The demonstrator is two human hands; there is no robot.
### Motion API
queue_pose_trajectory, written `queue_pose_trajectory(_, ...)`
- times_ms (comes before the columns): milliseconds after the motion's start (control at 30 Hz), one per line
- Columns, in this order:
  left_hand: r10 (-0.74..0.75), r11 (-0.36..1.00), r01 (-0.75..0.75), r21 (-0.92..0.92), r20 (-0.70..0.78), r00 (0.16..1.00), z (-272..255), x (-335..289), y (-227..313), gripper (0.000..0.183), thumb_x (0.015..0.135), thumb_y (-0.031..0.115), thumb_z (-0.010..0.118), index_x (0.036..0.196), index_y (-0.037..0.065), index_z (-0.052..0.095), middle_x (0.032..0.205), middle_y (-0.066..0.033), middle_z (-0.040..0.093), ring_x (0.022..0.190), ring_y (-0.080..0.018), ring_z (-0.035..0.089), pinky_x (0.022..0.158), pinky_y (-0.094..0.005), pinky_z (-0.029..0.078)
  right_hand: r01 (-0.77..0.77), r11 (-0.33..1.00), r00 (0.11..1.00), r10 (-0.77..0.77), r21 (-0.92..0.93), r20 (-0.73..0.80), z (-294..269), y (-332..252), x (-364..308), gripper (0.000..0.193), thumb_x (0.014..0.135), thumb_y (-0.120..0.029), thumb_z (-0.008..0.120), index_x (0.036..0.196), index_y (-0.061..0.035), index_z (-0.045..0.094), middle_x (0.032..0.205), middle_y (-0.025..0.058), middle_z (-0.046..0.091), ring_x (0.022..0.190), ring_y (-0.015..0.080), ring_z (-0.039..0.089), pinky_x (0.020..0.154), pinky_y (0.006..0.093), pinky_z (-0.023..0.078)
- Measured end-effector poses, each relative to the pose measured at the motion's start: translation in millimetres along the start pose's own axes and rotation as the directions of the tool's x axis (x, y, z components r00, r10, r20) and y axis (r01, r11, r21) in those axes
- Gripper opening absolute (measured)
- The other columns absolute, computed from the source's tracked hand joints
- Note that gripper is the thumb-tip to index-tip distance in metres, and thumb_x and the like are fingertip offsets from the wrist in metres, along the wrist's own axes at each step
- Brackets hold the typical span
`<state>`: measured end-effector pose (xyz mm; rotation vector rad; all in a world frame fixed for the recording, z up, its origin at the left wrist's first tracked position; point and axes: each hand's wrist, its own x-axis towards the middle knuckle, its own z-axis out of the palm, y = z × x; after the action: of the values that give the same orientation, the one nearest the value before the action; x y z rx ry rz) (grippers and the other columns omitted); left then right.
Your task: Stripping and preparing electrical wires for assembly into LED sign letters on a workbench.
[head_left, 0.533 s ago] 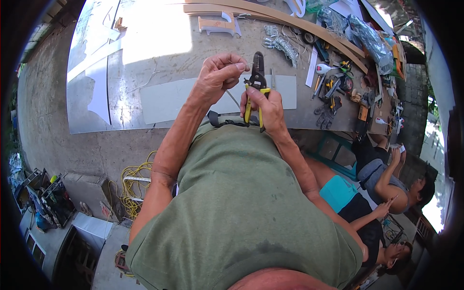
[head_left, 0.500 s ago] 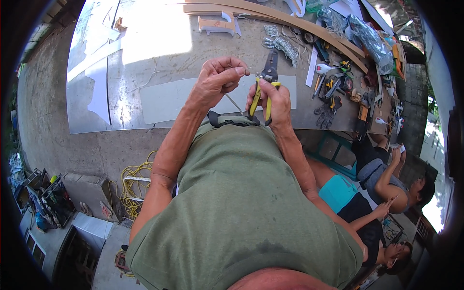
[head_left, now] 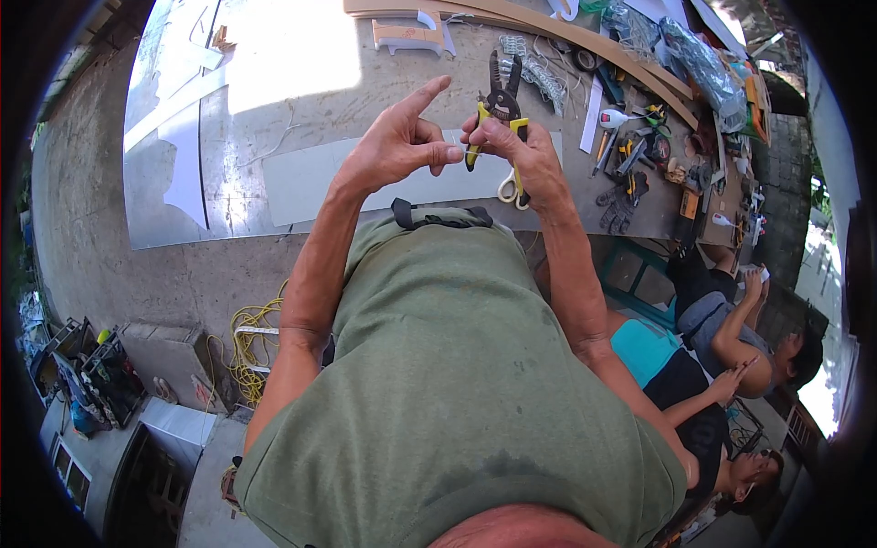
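Note:
My right hand [head_left: 525, 160] is wrapped around black-and-yellow wire strippers [head_left: 501, 100]. Their jaws point away from me and stand apart. Just left of them is my left hand [head_left: 399, 142], its index finger stretched out and thumb reaching toward the tool, the other fingers curled. A tiny pale bit shows by the thumb tip, too small to name. Beneath both hands a long pale grey strip [head_left: 311, 183] lies on the metal-topped table [head_left: 320, 105]. White-handled scissors [head_left: 508, 188] lie below my right hand, partly hidden.
Beyond my hands are a letter-shaped piece [head_left: 408, 36], a bundle of white wire [head_left: 539, 78] and long brown strips [head_left: 557, 38]. Hand tools and a dark glove [head_left: 621, 205] crowd the right side. Two people sit at the lower right; yellow cord [head_left: 251, 352] lies on the floor.
My left hand has gone from a pinch on a thin wire to an outstretched index finger and thumb. The strippers' jaws have spread, and my right hand has shifted slightly, uncovering the scissors.

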<state>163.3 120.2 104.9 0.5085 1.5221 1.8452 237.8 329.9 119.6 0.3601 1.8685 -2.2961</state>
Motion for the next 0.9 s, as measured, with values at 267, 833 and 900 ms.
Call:
queue_pose_trajectory(267, 0.053, 0.945, -0.061, 0.322, 0.035, 0.998, 6.7, -2.2, 9.0, 0.098, 0.084, 0.015, 0.080, 0.158, 0.002, 0.016, 0.068, -0.0044, 0.066, 0.062, -0.0107, 0.060, 0.061, -0.0248, 0.047, -0.109, 0.933, 0.986, 0.144, -0.343, 0.080, 6.0, 6.5, 9.3, 0.038, 0.092, -0.037, 0.071, 0.101, 0.0005, 0.069, 0.093, 0.0086, 0.071, 0.088, 0.0174, 0.066, 0.082, 0.0316, 0.050)
queue_pose_trajectory(833, 0.016, 0.999, -0.009, 0.041, -0.177, 0.984, 8.1, -8.6, -24.4, 0.038, 0.089, 0.023, 0.077, 0.119, 0.001, 0.070, 0.078, -0.0050, 0.071, 0.063, -0.0073, 0.061, 0.057, -0.0230, 0.052, 0.060, 0.929, 0.998, -0.060, -0.366, 0.010, 8.7, 4.2, 7.3, 0.025, 0.091, -0.021, 0.073, 0.104, -0.0015, 0.066, 0.080, 0.0006, 0.065, 0.074, 0.0103, 0.059, 0.068, 0.0272, 0.048)
queue_pose_trajectory(900, -0.002, 0.998, 0.014, 0.066, -0.183, 0.983, 7.3, -7.2, -24.1, 0.028, 0.089, 0.020, 0.077, 0.107, -0.001, 0.073, 0.078, -0.0064, 0.071, 0.065, -0.0092, 0.065, 0.059, -0.0240, 0.055, 0.054, 0.895, 0.998, -0.054, -0.442, 0.013, 9.9, 1.6, 6.3, 0.025, 0.092, -0.021, 0.071, 0.106, -0.0012, 0.065, 0.079, -0.0005, 0.063, 0.073, 0.0094, 0.058, 0.066, 0.0275, 0.048)
